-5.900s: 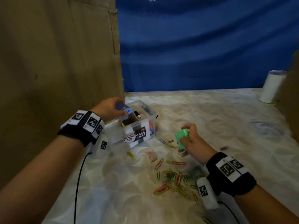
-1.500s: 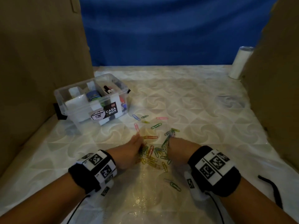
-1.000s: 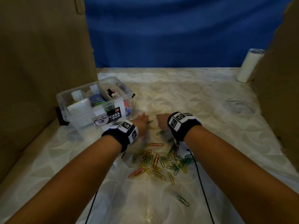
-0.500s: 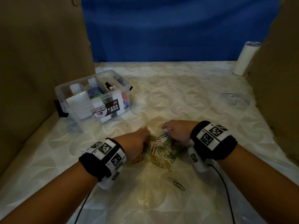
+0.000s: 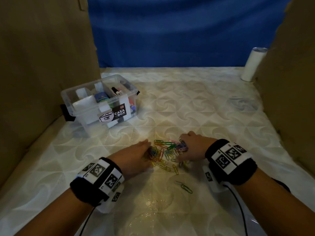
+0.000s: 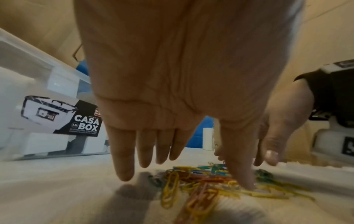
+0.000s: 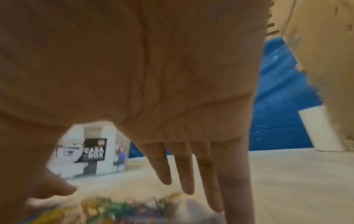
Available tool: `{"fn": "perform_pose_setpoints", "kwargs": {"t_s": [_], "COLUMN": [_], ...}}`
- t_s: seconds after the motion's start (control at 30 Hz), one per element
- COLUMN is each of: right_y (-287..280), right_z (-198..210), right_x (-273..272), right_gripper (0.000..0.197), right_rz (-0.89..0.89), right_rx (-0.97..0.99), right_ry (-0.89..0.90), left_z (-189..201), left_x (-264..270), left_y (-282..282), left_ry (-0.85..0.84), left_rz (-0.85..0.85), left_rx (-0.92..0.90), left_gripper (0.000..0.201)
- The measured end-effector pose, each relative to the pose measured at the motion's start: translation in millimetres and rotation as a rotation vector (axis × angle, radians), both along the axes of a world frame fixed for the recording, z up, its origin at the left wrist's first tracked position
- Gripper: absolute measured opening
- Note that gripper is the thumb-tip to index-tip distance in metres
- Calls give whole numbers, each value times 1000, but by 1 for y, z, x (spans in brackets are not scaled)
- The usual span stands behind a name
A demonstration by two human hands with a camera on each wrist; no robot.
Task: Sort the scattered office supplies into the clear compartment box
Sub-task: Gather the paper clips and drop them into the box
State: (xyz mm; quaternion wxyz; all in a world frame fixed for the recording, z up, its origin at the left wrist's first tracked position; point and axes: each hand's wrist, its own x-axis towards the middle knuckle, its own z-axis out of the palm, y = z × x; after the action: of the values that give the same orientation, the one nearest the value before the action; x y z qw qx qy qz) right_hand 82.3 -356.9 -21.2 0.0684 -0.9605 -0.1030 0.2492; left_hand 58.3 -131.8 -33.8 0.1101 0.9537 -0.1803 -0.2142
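A heap of coloured paper clips [image 5: 167, 153] lies on the pale quilted surface between my two hands. My left hand [image 5: 136, 155] rests at the heap's left edge with straight fingers [image 6: 124, 159], and its thumb touches the clips [image 6: 199, 181]. My right hand [image 5: 192, 147] rests on the heap's right side, fingers [image 7: 216, 181] straight and pointing down beside the blurred clips [image 7: 124, 207]. Neither hand holds anything. The clear compartment box [image 5: 100, 101] stands open at the far left, with markers and small items in it. Two stray clips [image 5: 184, 186] lie nearer to me.
Brown cardboard walls [image 5: 42, 57] stand on the left and right, with a blue sheet [image 5: 170, 31] behind. A white cylinder [image 5: 253, 64] stands at the far right. Black cables [image 5: 238, 206] trail from both wristbands.
Both hands reached out to the far clips, then drew back towards me and closed in. The clips are now bunched into a tighter heap between them.
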Motion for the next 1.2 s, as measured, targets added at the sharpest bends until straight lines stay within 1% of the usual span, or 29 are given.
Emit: {"fn": "perform_pose_setpoints", "kwargs": {"t_s": [0.03, 0.07, 0.1, 0.2, 0.23, 0.33, 0.4, 0.47, 0.6, 0.67, 0.8, 0.87, 0.9, 1.03, 1.1, 1.2], "right_y": [-1, 0, 2, 7, 7, 5, 10, 17, 19, 16, 12, 11, 11, 9, 7, 3], "right_z": [1, 0, -1, -2, -2, -3, -7, -12, -14, -12, -6, -5, -5, -4, 1, 9], "right_x": [-4, -8, -12, -17, -16, -12, -11, -9, 0, 2, 2, 4, 4, 7, 5, 0], "right_gripper": [97, 103, 105, 95, 94, 98, 99, 91, 58, 44, 25, 8, 3, 19, 20, 18], "right_rz": [-4, 2, 13, 41, 32, -6, -21, -36, -60, -42, -5, -21, -36, -105, -117, -161], "right_rx": [-28, -54, -69, -38, -18, -35, -73, -43, 82, 92, 67, 102, 115, 171, 228, 342], "right_ry": [11, 9, -2, -10, -15, -35, -54, -61, -26, -40, -63, -96, -115, -136, -143, -202], "left_z": [-3, -4, -5, -2, 0, 2, 3, 5, 4, 2, 2, 2, 2, 1, 0, -1], "left_x": [0, 0, 1, 7, 9, 13, 12, 13, 11, 10, 11, 11, 11, 8, 7, 8], "left_y": [1, 0, -1, -2, -1, 1, -3, -4, -1, 0, 1, 1, 1, 0, -1, 1], "left_ry": [-14, -34, -63, -120, -117, -111, -106, -108, -135, -156, -192, -202, -213, -257, -261, -284], "left_rz": [-8, -22, -34, -41, -38, -43, -66, -61, -15, -22, -28, -44, -52, -70, -80, -78], "left_rx": [27, 58, 81, 79, 71, 53, 51, 33, -34, -24, -2, 11, 15, 27, 34, 15], "left_gripper": [90, 95, 94, 82, 81, 84, 77, 64, 37, 32, 25, 24, 22, 16, 18, 18]}}
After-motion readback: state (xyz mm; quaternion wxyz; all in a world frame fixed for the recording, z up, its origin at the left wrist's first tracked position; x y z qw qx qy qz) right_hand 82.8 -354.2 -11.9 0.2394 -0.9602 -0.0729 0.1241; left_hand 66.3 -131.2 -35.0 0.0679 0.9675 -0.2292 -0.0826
